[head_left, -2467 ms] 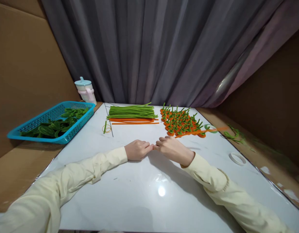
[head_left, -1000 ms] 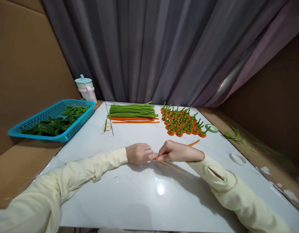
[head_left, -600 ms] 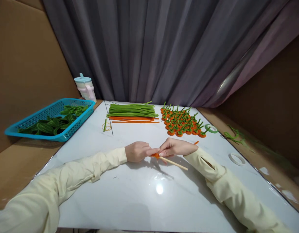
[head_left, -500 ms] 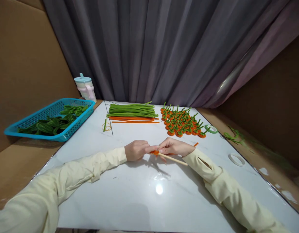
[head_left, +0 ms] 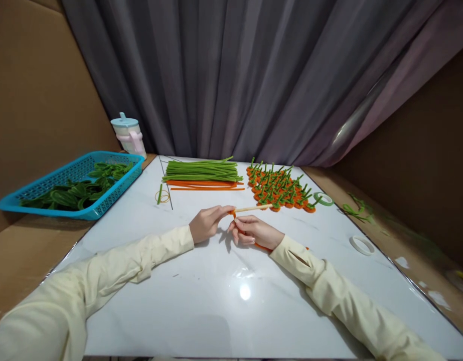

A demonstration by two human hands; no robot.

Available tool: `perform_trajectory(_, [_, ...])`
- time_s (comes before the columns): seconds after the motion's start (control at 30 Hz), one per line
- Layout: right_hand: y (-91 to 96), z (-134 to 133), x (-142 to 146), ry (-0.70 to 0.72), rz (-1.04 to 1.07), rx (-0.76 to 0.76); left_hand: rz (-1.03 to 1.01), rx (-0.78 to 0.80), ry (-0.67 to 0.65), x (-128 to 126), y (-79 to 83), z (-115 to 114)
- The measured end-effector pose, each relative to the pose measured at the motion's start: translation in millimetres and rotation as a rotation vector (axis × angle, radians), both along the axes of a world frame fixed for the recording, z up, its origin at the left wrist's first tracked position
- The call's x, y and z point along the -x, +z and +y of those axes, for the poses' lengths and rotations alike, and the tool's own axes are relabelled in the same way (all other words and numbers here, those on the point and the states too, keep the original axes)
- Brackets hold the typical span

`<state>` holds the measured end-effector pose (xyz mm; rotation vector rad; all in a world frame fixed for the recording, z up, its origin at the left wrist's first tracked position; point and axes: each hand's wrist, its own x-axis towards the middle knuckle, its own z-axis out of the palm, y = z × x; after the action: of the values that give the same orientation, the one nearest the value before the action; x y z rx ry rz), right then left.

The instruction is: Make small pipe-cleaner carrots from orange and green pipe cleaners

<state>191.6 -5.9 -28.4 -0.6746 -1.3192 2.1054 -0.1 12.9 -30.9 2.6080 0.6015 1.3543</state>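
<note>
Over the middle of the white table, my left hand (head_left: 206, 223) is closed on one end of a thin wooden stick (head_left: 256, 208), which points to the right. An orange pipe cleaner (head_left: 233, 213) is wrapped about the stick's end at my left fingertips. My right hand (head_left: 256, 232) is just right of it and lower, thumb and fingers pinching the orange pipe cleaner. Its loose length runs under my right hand and wrist, partly hidden. Beyond my hands lie green pipe cleaners (head_left: 203, 171) and several straight orange pipe cleaners (head_left: 206, 188).
Rows of small orange pieces with green stems (head_left: 278, 188) stand at the back right. Green tape (head_left: 323, 199) and a white tape roll (head_left: 362, 245) lie at the right. At the left are a blue basket (head_left: 98, 205) of green leaf shapes, a lidded cup (head_left: 129, 135) and rubber bands (head_left: 162, 196).
The stick has swung from pointing down and right to pointing slightly upward. My right hand has shifted a little down and left, below the stick. The view has moved slightly.
</note>
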Motion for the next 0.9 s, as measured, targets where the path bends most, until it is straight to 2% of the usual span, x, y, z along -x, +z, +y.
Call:
perform_trajectory(0.13, [-2.6,0.7,1.7,0.011,-0.024,0.011,0.09,0.13,0.105,-1.2,5.2,3.7])
perform_trajectory(0.23, [-1.0,0.0,2.8,0.028,-0.055,0.008,0.295,0.19,0.18,-0.2,15.8,5.3])
perform_trajectory(0.43, [8.0,-2.1,3.1,0.105,-0.16,-0.072,0.743,0.19,0.251,2.8,48.0,-1.4])
perform_trajectory(0.53, [10.3,-2.5,0.2,0.17,-0.166,-0.069,0.814,0.213,0.213,4.5,59.7,-4.8])
perform_trajectory(0.67, [10.7,-3.1,-5.6,0.272,-0.147,-0.028,0.838,0.314,0.082,7.7,72.0,-7.1])
perform_trajectory(0.9, [8.0,-3.0,-9.6,0.293,-0.086,0.046,0.838,0.453,0.028,9.2,84.0,-9.9])
